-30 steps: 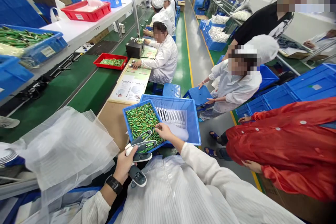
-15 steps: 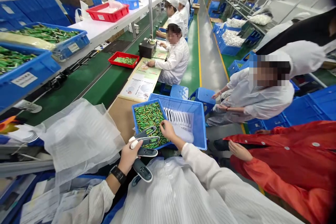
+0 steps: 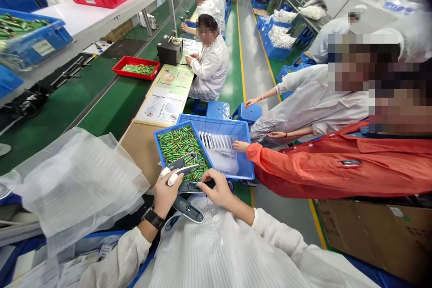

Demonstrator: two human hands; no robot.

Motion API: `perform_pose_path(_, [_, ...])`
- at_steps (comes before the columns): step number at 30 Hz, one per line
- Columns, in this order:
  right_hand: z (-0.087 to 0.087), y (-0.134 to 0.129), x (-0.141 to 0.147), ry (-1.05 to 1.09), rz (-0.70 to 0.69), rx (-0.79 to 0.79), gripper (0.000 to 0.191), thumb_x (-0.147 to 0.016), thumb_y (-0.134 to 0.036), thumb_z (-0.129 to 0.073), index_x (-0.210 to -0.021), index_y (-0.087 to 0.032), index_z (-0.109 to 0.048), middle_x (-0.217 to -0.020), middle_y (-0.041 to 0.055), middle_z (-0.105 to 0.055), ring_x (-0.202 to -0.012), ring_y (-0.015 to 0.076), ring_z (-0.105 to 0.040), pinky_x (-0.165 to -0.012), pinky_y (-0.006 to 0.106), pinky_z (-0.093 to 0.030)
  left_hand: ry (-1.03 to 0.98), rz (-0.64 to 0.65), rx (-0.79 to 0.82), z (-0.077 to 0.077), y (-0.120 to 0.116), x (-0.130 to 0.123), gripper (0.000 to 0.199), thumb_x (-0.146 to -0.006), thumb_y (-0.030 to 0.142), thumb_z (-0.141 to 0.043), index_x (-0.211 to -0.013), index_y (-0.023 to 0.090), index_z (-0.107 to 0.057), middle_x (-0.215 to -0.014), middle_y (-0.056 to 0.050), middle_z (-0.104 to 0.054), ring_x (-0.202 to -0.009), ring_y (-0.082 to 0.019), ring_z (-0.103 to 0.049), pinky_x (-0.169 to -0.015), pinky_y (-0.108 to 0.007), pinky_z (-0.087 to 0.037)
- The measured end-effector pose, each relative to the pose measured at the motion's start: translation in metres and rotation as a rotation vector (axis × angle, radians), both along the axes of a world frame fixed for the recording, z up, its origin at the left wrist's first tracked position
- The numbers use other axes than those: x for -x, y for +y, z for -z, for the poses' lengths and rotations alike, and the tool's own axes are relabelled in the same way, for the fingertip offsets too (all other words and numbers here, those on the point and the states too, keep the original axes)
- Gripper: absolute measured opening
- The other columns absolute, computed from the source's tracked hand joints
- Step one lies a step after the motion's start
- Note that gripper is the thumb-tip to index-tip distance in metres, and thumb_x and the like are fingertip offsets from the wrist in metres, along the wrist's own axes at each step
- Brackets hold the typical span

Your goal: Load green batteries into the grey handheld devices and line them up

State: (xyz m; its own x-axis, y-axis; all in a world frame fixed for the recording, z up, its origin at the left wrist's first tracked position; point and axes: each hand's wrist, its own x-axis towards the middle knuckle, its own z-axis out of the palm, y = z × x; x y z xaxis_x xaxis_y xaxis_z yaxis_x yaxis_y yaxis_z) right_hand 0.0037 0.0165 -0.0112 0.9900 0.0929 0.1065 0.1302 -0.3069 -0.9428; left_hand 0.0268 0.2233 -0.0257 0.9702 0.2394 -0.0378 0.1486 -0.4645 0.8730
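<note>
My left hand (image 3: 165, 193), a black watch on its wrist, is closed around several slim grey-and-white handheld devices (image 3: 189, 209) fanned out. Their long grey faces point right, and the lower ones show open battery slots. My right hand (image 3: 219, 189) is at the end of one device, thumb and fingers pinched on what looks like a small battery, mostly hidden by the fingertips. Just beyond both hands, a blue tray (image 3: 161, 155) of loose green batteries (image 3: 182, 144) rests tilted on a larger blue bin (image 3: 248, 144). White-edged devices (image 3: 216, 140) stand in a row inside that bin.
White foam sheets (image 3: 84, 175) lie at left by a brown board (image 3: 141, 144). A green conveyor (image 3: 101, 114) carries a red tray (image 3: 135, 68). At right, a person in a red coat (image 3: 320, 162) reaches a hand to the bin's edge. Blue stools (image 3: 218, 110) stand beyond.
My right hand has come out of the battery tray, back to the devices in my left hand. The red-coated person has leaned in, one hand now over the bin. The view has shifted.
</note>
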Motion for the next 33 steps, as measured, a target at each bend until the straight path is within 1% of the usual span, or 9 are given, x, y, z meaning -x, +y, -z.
perform_pose_path(5, [0.003,0.001,0.011,-0.012,-0.029,0.071,0.012,-0.084,-0.03,-0.068,-0.088,-0.021,-0.062,-0.084,0.0015,-0.064,-0.074,0.0155,-0.059,-0.07,0.028,-0.048,-0.073,0.019,-0.081,-0.008,0.001,0.001,0.036,-0.078,0.045,-0.074,-0.105,0.021,-0.077,-0.111,-0.009,-0.071,-0.103,-0.025,-0.067,-0.098,-0.035,-0.052])
perform_pose_path(8, [0.006,0.004,0.016,0.055,-0.045,0.105,0.011,-0.084,-0.027,-0.067,-0.083,-0.02,-0.058,-0.077,-0.0007,-0.061,-0.067,0.014,-0.057,-0.063,0.026,-0.045,-0.093,0.027,-0.115,-0.007,0.002,0.003,0.036,-0.079,0.045,-0.073,-0.105,0.021,-0.077,-0.111,-0.009,-0.07,-0.101,-0.025,-0.067,-0.096,-0.035,-0.052])
perform_pose_path(13, [0.013,0.014,0.016,0.031,-0.033,0.161,0.016,-0.083,-0.028,-0.068,-0.078,-0.02,-0.054,-0.073,-0.0021,-0.056,-0.064,0.0127,-0.052,-0.061,0.025,-0.039,-0.161,0.013,-0.137,-0.005,0.003,0.006,0.035,-0.08,0.044,-0.072,-0.106,0.02,-0.076,-0.113,-0.01,-0.069,-0.103,-0.025,-0.067,-0.097,-0.034,-0.051])
perform_pose_path(18, [0.025,0.022,0.014,0.097,0.056,0.017,0.024,-0.082,-0.035,-0.07,-0.077,-0.02,-0.052,-0.073,-0.0038,-0.05,-0.056,0.0092,-0.046,-0.054,0.023,-0.035,-0.159,-0.003,-0.133,-0.003,0.003,0.007,0.036,-0.08,0.046,-0.072,-0.105,0.02,-0.076,-0.112,-0.01,-0.069,-0.103,-0.025,-0.066,-0.1,-0.036,-0.05])
perform_pose_path(23, [0.028,0.023,0.019,0.067,0.085,-0.047,0.027,-0.082,-0.04,-0.07,-0.076,-0.02,-0.054,-0.081,0.0005,-0.057,-0.06,0.0104,-0.05,-0.052,0.024,-0.038,-0.135,0.005,-0.14,-0.005,0.001,0.006,0.037,-0.08,0.047,-0.072,-0.105,0.02,-0.076,-0.111,-0.009,-0.07,-0.103,-0.025,-0.066,-0.099,-0.034,-0.05])
perform_pose_path(26, [0.027,0.025,0.02,0.254,0.095,-0.167,0.032,-0.079,-0.045,-0.071,-0.078,-0.022,-0.05,-0.069,-0.0025,-0.056,-0.049,0.0102,-0.052,-0.043,0.023,-0.035,-0.15,0.012,-0.148,-0.004,0.0,0.007,0.037,-0.08,0.046,-0.073,-0.105,0.02,-0.077,-0.111,-0.01,-0.07,-0.102,-0.025,-0.067,-0.098,-0.034,-0.051])
perform_pose_path(29, [0.027,0.026,0.019,0.473,0.085,-0.319,0.04,-0.074,-0.05,-0.075,-0.078,-0.023,-0.045,-0.052,-0.009,-0.048,-0.036,0.0107,-0.048,-0.033,0.021,-0.031,-0.196,0.005,-0.174,0.0,0.0,0.01,0.035,-0.079,0.045,-0.074,-0.103,0.02,-0.078,-0.108,-0.009,-0.071,-0.1,-0.024,-0.067,-0.096,-0.035,-0.053])
perform_pose_path(31, [0.027,0.027,0.018,0.547,0.083,-0.417,0.047,-0.067,-0.051,-0.08,-0.077,-0.023,-0.044,-0.053,-0.0103,-0.049,-0.033,0.0094,-0.047,-0.03,0.02,-0.031,-0.23,0.002,-0.197,0.004,0.0,0.011,0.034,-0.078,0.045,-0.075,-0.102,0.02,-0.078,-0.106,-0.008,-0.071,-0.098,-0.024,-0.068,-0.094,-0.036,-0.054])
perform_pose_path(33, [0.028,0.026,0.017,0.608,0.075,-0.519,0.049,-0.062,-0.05,-0.084,-0.079,-0.021,-0.048,-0.057,-0.0104,-0.052,-0.032,0.0073,-0.045,-0.03,0.02,-0.033,-0.261,0.014,-0.217,0.007,0.001,0.012,0.034,-0.077,0.043,-0.076,-0.101,0.02,-0.078,-0.106,-0.008,-0.071,-0.098,-0.024,-0.068,-0.093,-0.035,-0.055])
